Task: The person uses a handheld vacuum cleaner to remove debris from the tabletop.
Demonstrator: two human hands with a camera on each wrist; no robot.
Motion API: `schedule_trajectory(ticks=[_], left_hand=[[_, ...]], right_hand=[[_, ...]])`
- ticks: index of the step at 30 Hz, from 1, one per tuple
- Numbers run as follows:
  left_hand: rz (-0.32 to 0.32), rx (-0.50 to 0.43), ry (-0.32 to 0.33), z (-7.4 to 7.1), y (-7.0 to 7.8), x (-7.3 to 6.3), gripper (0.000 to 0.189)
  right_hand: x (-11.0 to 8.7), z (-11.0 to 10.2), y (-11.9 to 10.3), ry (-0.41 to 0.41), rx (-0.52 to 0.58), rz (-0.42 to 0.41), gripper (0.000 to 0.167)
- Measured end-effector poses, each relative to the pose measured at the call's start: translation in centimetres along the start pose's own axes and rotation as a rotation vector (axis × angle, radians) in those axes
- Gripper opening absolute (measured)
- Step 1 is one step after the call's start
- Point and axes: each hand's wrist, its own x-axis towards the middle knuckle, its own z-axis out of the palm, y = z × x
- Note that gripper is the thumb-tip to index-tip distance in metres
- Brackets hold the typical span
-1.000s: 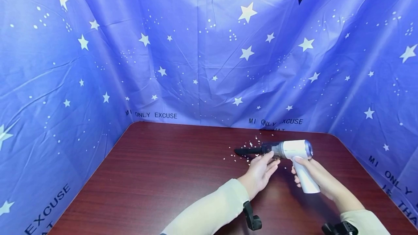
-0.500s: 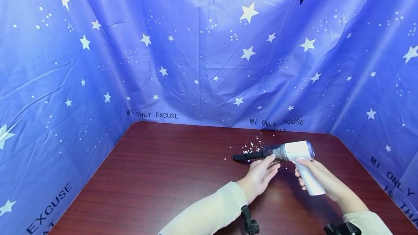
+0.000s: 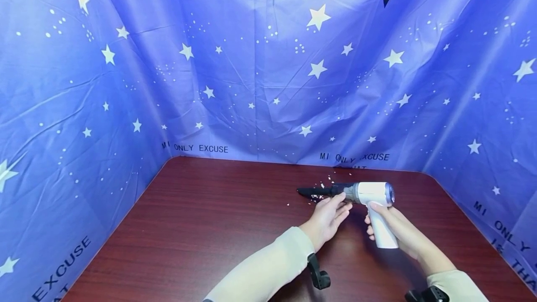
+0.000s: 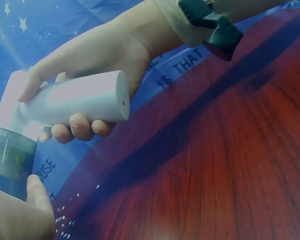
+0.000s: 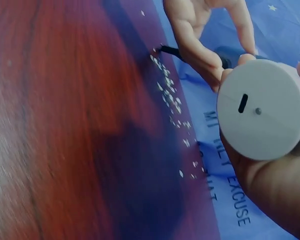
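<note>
A white handheld vacuum cleaner [image 3: 372, 193] with a clear dark cup and a long black nozzle [image 3: 312, 192] lies level over the table, nozzle pointing left. My right hand [image 3: 404, 229] grips its handle; in the left wrist view the fingers [image 4: 81, 126] curl around the handle [image 4: 75, 97]. My left hand [image 3: 325, 220] holds the cup from below, thumb on the near side and the other fingers fairly straight beneath. Small white bits [image 3: 317, 197] are scattered around the nozzle; the right wrist view shows more of these bits [image 5: 167, 90] strewn near the table edge.
The dark red wooden table [image 3: 201, 218] has rounded far corners. Blue star-printed cloth [image 3: 251, 83] hangs along its back and both sides, close behind the bits. Black camera mounts sit at both wrists.
The vacuum cleaner first came slightly nearer and right, then swung left and away, nozzle across the bits. Both hands moved with it. Fewer white bits show around the nozzle now.
</note>
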Motion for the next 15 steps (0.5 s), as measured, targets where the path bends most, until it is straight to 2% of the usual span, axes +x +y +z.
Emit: schedule_trajectory(ticks=[7,15], left_hand=[[0.012,-0.004,0.002,-0.75,0.07,0.22,0.024],[0.013,0.023,0.014,-1.02,-0.24,-0.64,0.024]], right_hand=[[0.41,0.79,0.13,0.007,0.013,0.002,0.032],[0.21,0.40,-0.35,0.008,-0.019,0.041,0.033]])
